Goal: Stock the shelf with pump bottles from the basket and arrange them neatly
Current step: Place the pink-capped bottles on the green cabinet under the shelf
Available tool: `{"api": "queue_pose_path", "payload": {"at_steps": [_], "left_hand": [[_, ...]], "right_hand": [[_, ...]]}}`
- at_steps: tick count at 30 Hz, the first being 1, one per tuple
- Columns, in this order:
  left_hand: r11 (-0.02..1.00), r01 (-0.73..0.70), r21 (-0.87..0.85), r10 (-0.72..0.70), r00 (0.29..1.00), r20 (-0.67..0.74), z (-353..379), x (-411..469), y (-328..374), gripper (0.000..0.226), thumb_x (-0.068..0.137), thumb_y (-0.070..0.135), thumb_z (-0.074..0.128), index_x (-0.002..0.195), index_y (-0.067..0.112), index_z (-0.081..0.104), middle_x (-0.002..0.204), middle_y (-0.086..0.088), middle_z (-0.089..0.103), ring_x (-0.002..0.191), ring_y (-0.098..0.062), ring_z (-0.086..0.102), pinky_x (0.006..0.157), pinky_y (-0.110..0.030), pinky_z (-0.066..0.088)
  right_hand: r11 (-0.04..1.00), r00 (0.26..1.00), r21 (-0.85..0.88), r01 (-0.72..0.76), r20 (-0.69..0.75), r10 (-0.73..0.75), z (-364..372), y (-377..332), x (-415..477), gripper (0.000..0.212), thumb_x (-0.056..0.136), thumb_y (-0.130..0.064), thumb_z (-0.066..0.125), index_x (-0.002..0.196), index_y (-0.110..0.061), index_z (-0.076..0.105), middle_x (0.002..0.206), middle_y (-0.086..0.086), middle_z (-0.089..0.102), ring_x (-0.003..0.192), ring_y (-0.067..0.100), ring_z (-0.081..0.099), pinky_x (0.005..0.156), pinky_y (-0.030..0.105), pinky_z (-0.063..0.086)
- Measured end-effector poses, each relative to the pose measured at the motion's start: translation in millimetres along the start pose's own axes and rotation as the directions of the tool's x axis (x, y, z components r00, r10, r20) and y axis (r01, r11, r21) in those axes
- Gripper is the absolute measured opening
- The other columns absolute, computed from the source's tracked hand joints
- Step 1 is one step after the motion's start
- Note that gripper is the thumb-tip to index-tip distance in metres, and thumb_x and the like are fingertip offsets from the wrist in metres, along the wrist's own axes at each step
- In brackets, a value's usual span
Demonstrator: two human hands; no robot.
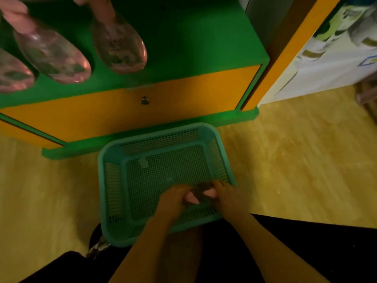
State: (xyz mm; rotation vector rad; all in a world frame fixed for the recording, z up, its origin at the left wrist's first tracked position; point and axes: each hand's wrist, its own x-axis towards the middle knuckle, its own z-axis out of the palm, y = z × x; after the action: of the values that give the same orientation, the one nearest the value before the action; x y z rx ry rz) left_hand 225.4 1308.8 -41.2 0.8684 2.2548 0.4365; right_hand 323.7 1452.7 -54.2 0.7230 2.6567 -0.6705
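Three clear pink pump bottles (54,56) stand on the green shelf (183,43) at the upper left, the right one (120,43) set apart from the other two. A teal mesh basket (114,160) sits on the floor below the shelf, and its bottom shows nothing but mesh. Over the basket's near wall, my left hand (175,198) and my right hand (228,196) meet. Together they grip a small dark item with pink ends (201,193). It is too blurred to tell what it is.
Under the green shelf is an orange cabinet door with a small lock (144,101). A white unit with packaged goods (336,48) stands at the right. The wooden floor (295,160) surrounds the basket. My dark-clothed knees (306,242) fill the bottom edge.
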Motion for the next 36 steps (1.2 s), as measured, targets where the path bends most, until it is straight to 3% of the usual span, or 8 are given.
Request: {"api": "queue_pose_path", "payload": {"at_steps": [4, 10, 17, 23, 26, 29, 32, 36], "left_hand": [[0.998, -0.050, 0.050, 0.046, 0.996, 0.077, -3.9, 5.4, -5.9, 0.039, 0.084, 0.022, 0.058, 0.123, 0.023, 0.053, 0.128, 0.002, 0.056, 0.120, -0.017, 0.049, 0.099, -0.031, 0.041], [0.997, -0.064, -0.049, 0.064, 0.998, 0.008, -32.8, -6.5, -3.2, 0.038, 0.082, 0.033, 0.061, 0.117, 0.023, 0.050, 0.118, 0.002, 0.061, 0.107, -0.017, 0.056, 0.087, -0.031, 0.046], [0.966, -0.056, -0.252, 0.009, 0.983, -0.183, -119.0, -42.5, 3.9, 0.062, 0.062, 0.060, 0.059, 0.111, 0.025, 0.043, 0.105, 0.001, 0.064, 0.092, -0.018, 0.063, 0.081, -0.043, 0.054], [0.930, -0.157, -0.333, 0.055, 0.954, -0.294, -203.2, -79.6, 26.8, 0.068, 0.062, 0.050, 0.069, 0.119, 0.020, 0.045, 0.116, -0.004, 0.062, 0.104, -0.021, 0.062, 0.087, -0.049, 0.053], [0.915, -0.206, -0.348, 0.087, 0.941, -0.326, -241.7, -93.2, 41.8, 0.055, 0.073, 0.027, 0.071, 0.121, 0.016, 0.047, 0.112, 0.001, 0.061, 0.103, -0.013, 0.059, 0.091, -0.039, 0.051], [0.918, -0.261, -0.297, 0.129, 0.909, -0.397, -268.9, -101.1, 52.4, 0.042, 0.076, 0.019, 0.070, 0.112, 0.022, 0.048, 0.096, 0.018, 0.056, 0.090, 0.004, 0.057, 0.083, -0.023, 0.051], [0.940, -0.259, -0.223, 0.117, 0.857, -0.502, -281.1, -97.3, 57.2, 0.040, 0.076, 0.020, 0.070, 0.110, 0.018, 0.048, 0.095, 0.009, 0.056, 0.094, -0.016, 0.058, 0.084, -0.034, 0.051], [0.958, -0.244, -0.153, 0.104, 0.787, -0.608, -293.0, -82.1, 64.0, 0.043, 0.078, 0.026, 0.067, 0.113, 0.009, 0.047, 0.101, -0.011, 0.063, 0.091, -0.029, 0.060, 0.080, -0.048, 0.052]], "right_hand": [[0.999, 0.999, 0.040, 0.004, -0.032, -0.003, 0.1, -1.8, 3.0, 0.035, 0.085, -0.037, 0.055, 0.114, -0.020, 0.049, 0.114, 0.001, 0.062, 0.097, 0.018, 0.061, 0.079, 0.025, 0.043], [0.928, 1.000, 0.372, 0.020, 0.000, -0.021, -27.8, -11.5, 14.6, 0.044, 0.076, -0.034, 0.070, 0.114, -0.017, 0.054, 0.106, -0.001, 0.065, 0.090, 0.009, 0.057, 0.078, 0.023, 0.044], [0.677, 0.991, 0.727, 0.114, -0.037, -0.128, -102.2, -40.6, 27.7, 0.043, 0.072, -0.009, 0.074, 0.104, -0.029, 0.053, 0.107, -0.005, 0.062, 0.102, 0.016, 0.059, 0.094, 0.041, 0.049], [0.630, 0.960, 0.740, 0.236, -0.078, -0.269, -183.2, -78.1, 25.7, 0.045, 0.079, -0.008, 0.066, 0.121, -0.009, 0.049, 0.109, 0.000, 0.062, 0.105, 0.016, 0.059, 0.092, 0.033, 0.048], [0.631, 0.943, 0.721, 0.284, -0.090, -0.321, -212.7, -94.2, 27.2, 0.039, 0.082, -0.007, 0.062, 0.119, -0.008, 0.049, 0.101, -0.004, 0.062, 0.096, 0.010, 0.059, 0.086, 0.026, 0.049], [0.671, 0.928, 0.661, 0.336, -0.109, -0.357, -236.5, -105.5, 30.1, 0.044, 0.080, -0.019, 0.065, 0.119, -0.010, 0.050, 0.112, 0.004, 0.063, 0.104, 0.016, 0.060, 0.093, 0.036, 0.050], [0.699, 0.893, 0.562, 0.442, -0.209, -0.398, -251.6, -114.5, 33.7, 0.048, 0.074, -0.032, 0.067, 0.117, -0.020, 0.050, 0.116, 0.004, 0.062, 0.108, 0.019, 0.059, 0.093, 0.039, 0.049], [0.719, 0.823, 0.405, 0.565, -0.340, -0.456, -272.0, -123.2, 51.4, 0.044, 0.084, -0.016, 0.062, 0.125, -0.016, 0.046, 0.118, 0.001, 0.059, 0.109, 0.017, 0.056, 0.090, 0.030, 0.046]]}}
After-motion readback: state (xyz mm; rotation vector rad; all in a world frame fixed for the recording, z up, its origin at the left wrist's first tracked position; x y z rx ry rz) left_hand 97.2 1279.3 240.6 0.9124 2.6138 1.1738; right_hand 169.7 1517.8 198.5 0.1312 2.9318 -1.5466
